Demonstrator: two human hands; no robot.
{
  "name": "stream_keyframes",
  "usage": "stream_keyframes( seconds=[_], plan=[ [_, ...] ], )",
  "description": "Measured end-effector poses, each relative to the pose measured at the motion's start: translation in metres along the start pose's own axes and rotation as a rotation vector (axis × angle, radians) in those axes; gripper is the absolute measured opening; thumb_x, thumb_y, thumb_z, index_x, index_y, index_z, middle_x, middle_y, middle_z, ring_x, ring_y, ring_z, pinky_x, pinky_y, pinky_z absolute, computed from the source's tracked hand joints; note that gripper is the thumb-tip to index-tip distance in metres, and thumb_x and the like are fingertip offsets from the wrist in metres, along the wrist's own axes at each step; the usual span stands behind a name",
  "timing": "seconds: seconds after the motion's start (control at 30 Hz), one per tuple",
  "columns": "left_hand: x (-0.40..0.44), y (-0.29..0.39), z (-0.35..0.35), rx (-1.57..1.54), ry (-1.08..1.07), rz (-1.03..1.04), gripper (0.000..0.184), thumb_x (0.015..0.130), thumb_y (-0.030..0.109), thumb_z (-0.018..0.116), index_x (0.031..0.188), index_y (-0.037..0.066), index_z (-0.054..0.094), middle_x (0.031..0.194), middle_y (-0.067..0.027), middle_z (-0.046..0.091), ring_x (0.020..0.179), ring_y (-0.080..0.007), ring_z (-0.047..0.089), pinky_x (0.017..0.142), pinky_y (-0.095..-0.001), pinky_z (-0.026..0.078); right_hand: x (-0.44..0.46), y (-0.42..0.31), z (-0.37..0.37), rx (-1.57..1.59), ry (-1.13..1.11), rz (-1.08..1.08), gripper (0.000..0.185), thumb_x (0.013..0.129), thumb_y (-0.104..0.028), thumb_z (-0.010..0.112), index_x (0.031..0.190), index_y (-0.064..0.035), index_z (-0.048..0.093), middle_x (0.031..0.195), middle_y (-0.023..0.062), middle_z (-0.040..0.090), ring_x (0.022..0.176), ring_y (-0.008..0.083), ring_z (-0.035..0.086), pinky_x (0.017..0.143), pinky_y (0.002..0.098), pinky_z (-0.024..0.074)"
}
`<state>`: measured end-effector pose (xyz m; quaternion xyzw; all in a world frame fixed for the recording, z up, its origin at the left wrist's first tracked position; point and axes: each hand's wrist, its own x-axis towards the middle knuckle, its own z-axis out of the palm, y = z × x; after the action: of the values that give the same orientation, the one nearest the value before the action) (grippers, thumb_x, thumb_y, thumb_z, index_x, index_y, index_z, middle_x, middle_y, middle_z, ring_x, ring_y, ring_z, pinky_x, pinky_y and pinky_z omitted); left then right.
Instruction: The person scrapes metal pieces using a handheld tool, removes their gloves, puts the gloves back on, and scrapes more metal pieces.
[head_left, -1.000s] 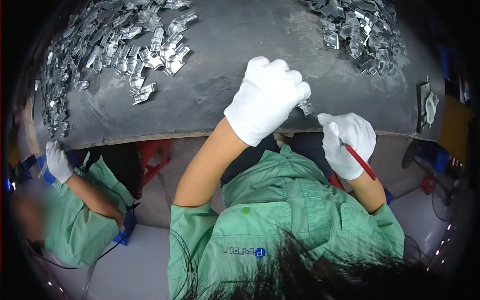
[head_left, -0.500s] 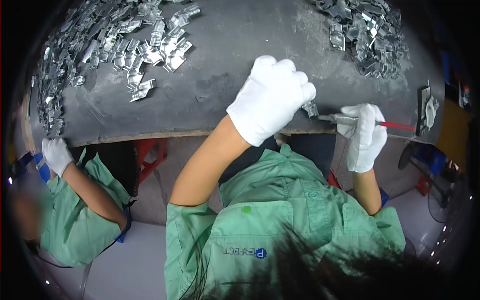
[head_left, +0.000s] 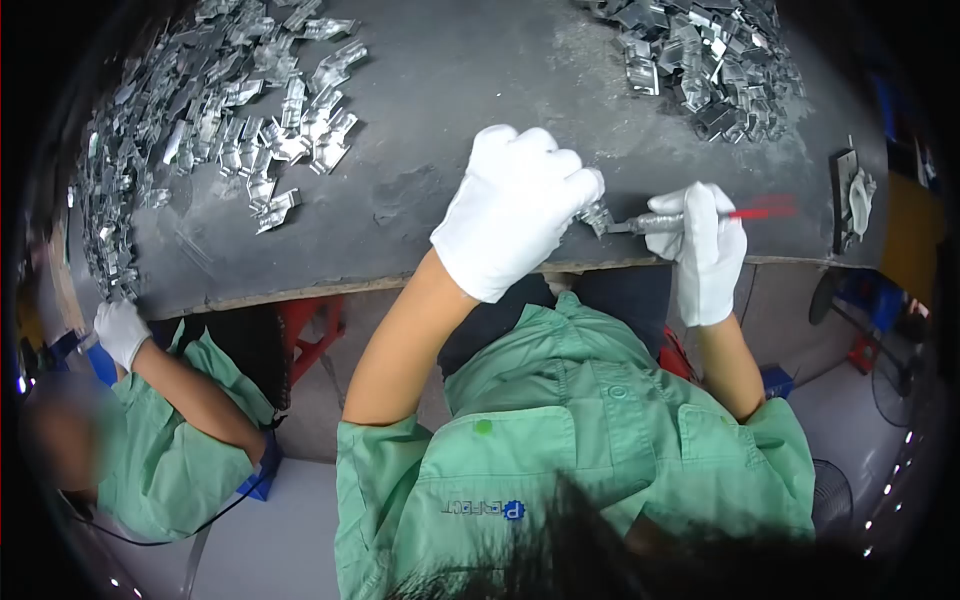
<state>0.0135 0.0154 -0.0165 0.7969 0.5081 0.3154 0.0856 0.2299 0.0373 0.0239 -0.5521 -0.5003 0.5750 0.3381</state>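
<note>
My left hand, in a white glove, is closed on a small shiny metal piece that sticks out below its fingertips, near the table's front edge. To its right, my right hand, also gloved in white, grips a slim tool with a grey front part and a red rear end that is blurred. The tool lies nearly level, and its tip points left, at or very close to the metal piece. Whether the two touch is too small to tell.
Many bent metal pieces cover the left of the dark table. Another heap is at the back right. A flat holder with a pale item is at the right edge. A co-worker's gloved hand is at the lower left.
My right hand has turned upright, swinging the tool from a downward slant to nearly level, its tip now at the metal piece. My left hand keeps its grip. The view has shifted slightly.
</note>
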Motion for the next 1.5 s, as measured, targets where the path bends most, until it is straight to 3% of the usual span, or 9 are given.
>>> stream_keyframes(
  seconds=[0.33,0.4,0.5,0.6,0.63,0.7,0.9,1.07,1.5],
  plan=[
    [0.000,0.002,-0.001,0.019,-0.042,-0.008,0.034,0.069,0.006,0.071,0.100,0.020,0.070,0.079,0.0053,0.061,0.083,-0.0195,0.059,0.078,-0.0375,0.042,-0.008,-0.015,0.014,-0.202,-0.103,-0.047,0.022,0.099,-0.025,0.059,0.090,-0.0059,0.068,0.073,0.0032,0.068,0.060,0.0108,0.058,0.056,0.0263,0.0455],
    [-0.001,0.001,0.002,0.002,-0.045,0.001,0.033,0.070,0.005,0.070,0.100,0.020,0.070,0.080,0.0055,0.061,0.084,-0.0194,0.059,0.079,-0.0378,0.041,-0.012,-0.031,0.019,-1.368,-0.500,-0.825,0.011,0.075,-0.025,0.067,0.081,-0.0163,0.064,0.072,-0.0007,0.061,0.061,0.0197,0.060,0.053,0.0344,0.0469],
    [-0.001,0.003,0.000,0.032,-0.050,0.000,0.034,0.070,0.004,0.071,0.100,0.020,0.069,0.081,0.0057,0.061,0.084,-0.0192,0.059,0.079,-0.0371,0.041,-0.028,-0.001,0.041,-1.260,-0.031,-1.207,0.012,0.076,-0.025,0.067,0.079,-0.0152,0.062,0.068,0.0015,0.056,0.058,0.0200,0.057,0.049,0.0345,0.0440],
    [-0.001,0.000,0.003,0.022,-0.012,0.023,0.036,0.069,0.004,0.073,0.100,0.021,0.068,0.080,0.0056,0.061,0.083,-0.0196,0.059,0.079,-0.0368,0.040,0.001,-0.013,0.010,-0.668,-0.199,-0.728,0.010,0.087,-0.013,0.063,0.086,-0.0040,0.065,0.063,0.0055,0.057,0.060,0.0186,0.059,0.054,0.0295,0.0471],
    [-0.002,0.000,0.003,0.008,-0.009,0.023,0.036,0.068,0.004,0.074,0.100,0.021,0.068,0.080,0.0056,0.061,0.082,-0.0196,0.059,0.079,-0.0368,0.040,-0.008,-0.016,0.013,-0.128,-0.008,0.050,0.006,0.087,-0.007,0.062,0.087,-0.0039,0.067,0.068,0.0076,0.062,0.063,0.0189,0.062,0.057,0.0286,0.0488],
    [-0.001,0.001,0.004,0.016,-0.006,0.016,0.034,0.069,0.005,0.074,0.099,0.020,0.068,0.079,0.0052,0.061,0.082,-0.0194,0.059,0.079,-0.0370,0.040,-0.009,-0.012,0.011,0.015,-0.029,0.077,0.007,0.088,-0.008,0.061,0.085,-0.0057,0.067,0.071,0.0071,0.065,0.063,0.0177,0.062,0.058,0.0286,0.0484],
    [0.001,0.007,-0.006,0.063,-0.037,-0.014,0.029,0.073,0.007,0.074,0.098,0.020,0.070,0.075,0.0036,0.060,0.083,-0.0198,0.060,0.078,-0.0379,0.043,-0.013,-0.008,0.022,-0.913,0.005,-1.093,0.012,0.069,-0.015,0.070,0.072,-0.0189,0.059,0.060,-0.0031,0.049,0.054,0.0179,0.052,0.050,0.0338,0.0417],
    [-0.018,-0.014,-0.061,0.525,0.142,-0.356,0.023,0.077,0.013,0.072,0.100,0.012,0.069,0.079,-0.0062,0.061,0.074,-0.0257,0.060,0.073,-0.0405,0.046,0.004,-0.024,-0.048,0.022,0.324,-0.278,0.029,0.104,-0.023,0.053,0.090,-0.0011,0.066,0.083,0.0076,0.070,0.063,0.0097,0.060,0.058,0.0245,0.0472],
    [0.147,0.078,0.082,0.438,-0.088,-0.176,0.037,0.082,0.025,0.072,0.112,0.005,0.061,0.091,-0.0082,0.065,0.084,-0.0268,0.064,0.069,-0.0412,0.049,0.061,-0.007,-0.128,-0.107,0.534,-0.513,0.035,0.106,-0.026,0.049,0.116,0.0027,0.066,0.108,0.0083,0.070,0.085,0.0123,0.067,0.076,0.0256,0.0503]
  ],
)
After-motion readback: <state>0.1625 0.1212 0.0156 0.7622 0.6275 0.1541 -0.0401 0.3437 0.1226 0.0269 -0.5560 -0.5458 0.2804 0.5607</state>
